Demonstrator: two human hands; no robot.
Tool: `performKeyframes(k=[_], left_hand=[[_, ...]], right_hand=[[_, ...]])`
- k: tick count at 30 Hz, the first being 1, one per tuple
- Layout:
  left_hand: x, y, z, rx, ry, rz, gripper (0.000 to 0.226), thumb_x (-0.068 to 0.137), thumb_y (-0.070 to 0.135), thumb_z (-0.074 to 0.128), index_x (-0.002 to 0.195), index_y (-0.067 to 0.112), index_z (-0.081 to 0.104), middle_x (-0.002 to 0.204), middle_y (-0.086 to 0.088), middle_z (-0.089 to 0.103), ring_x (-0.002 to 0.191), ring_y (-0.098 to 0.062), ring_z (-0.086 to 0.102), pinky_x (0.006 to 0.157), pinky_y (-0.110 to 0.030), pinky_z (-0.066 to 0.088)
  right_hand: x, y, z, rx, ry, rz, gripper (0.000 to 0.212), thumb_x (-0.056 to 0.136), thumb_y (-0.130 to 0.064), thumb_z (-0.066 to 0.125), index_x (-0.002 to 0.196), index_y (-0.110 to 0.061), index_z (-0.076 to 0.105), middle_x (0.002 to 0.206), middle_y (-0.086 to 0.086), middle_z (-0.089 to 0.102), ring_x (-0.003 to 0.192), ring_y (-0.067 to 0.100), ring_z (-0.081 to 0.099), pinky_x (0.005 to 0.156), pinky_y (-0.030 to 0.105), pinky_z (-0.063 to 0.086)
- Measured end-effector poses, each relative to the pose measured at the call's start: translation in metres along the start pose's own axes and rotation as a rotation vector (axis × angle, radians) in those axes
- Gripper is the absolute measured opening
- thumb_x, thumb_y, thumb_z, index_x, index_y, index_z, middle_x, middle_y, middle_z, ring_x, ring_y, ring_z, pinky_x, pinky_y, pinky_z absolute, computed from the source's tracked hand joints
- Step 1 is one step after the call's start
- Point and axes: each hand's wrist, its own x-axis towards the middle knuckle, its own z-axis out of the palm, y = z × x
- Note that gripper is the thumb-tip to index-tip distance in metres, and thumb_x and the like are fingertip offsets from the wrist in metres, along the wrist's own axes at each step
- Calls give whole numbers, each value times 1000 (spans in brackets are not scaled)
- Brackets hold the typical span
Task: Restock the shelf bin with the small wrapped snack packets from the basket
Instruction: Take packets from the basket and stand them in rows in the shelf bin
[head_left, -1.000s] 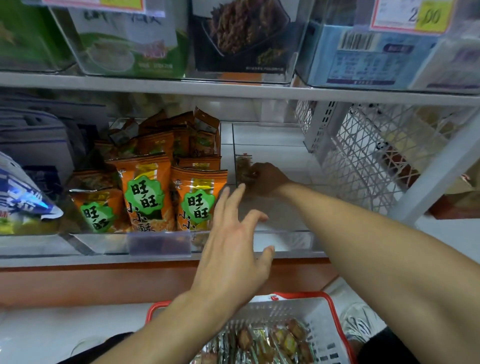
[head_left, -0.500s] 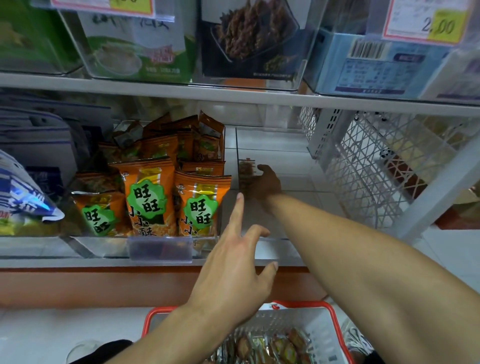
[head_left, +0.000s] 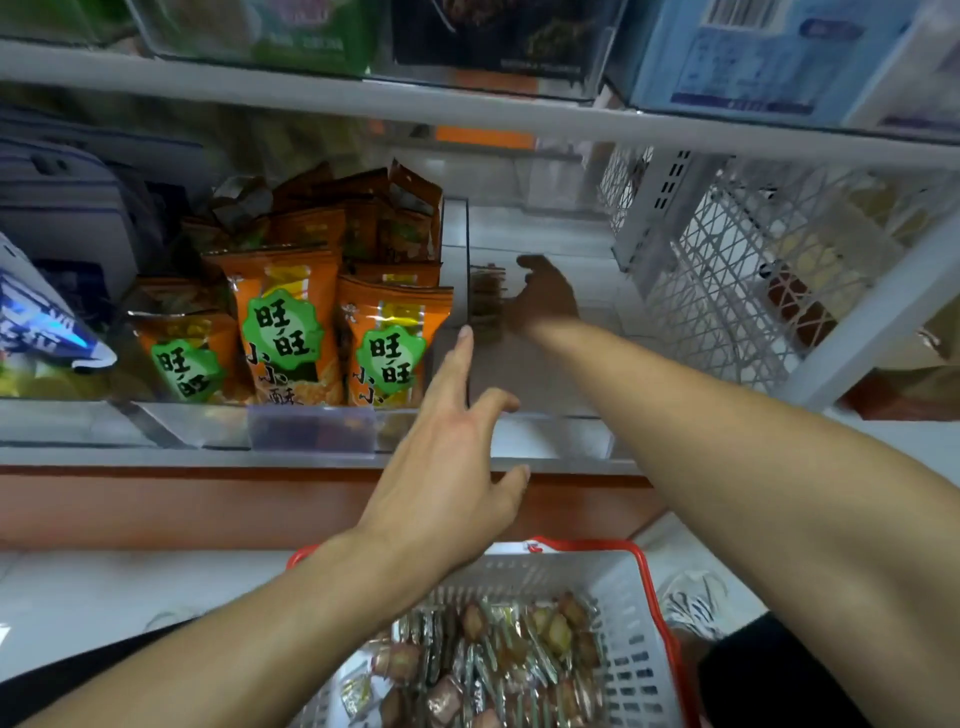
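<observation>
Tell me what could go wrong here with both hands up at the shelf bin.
1. The small row of packets stands upright against the clear bin's left wall, so it may topple as the right hand withdraws.
2. The left hand reaches past the orange snack bags and could knock them.

Right arm extended far forward, right hand (head_left: 545, 299) in shadow, thumb raised, fingers reaching left; grasp cannot be determined. Left hand (head_left: 452, 462) nearer, back facing up, fingers straight and spread, index pointing forward, holding nothing.
</observation>
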Motion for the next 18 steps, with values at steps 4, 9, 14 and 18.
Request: performKeyframes(k=[4,9,14,18], left_hand=[[-4,4,-22,74,144,100,26,82,31,79,102,26,63,145,-3,46,138,-17,37,104,-27,36],[-12,-6,-33,10,36,19,24,82,35,75,75,30,53,78,13,58,78,-11,55,66,-33,42],[-32,-32,8,336,-653,-195,20,83,40,74,83,26,60,92,5,70,85,-19,65,67,-30,46],[-57,-66,68,320,-979,-262,38,87,35,72,121,25,59,123,0,64,108,-23,61,81,-29,48]], right_hand=[[-72,-21,-21,322,334,-416,30,83,3,61,101,-21,65,99,-5,68,92,9,64,78,17,49],[-169,22,-1,447,506,-798,22,74,14,55,72,-8,60,75,6,60,70,21,57,64,27,46],[-229,132,68,176,69,-442,19,79,8,54,75,-10,59,79,0,57,72,17,53,62,33,44],[-260,238,105,-480,-625,13,47,86,-10,59,130,-26,53,135,0,50,124,23,51,97,34,46]])
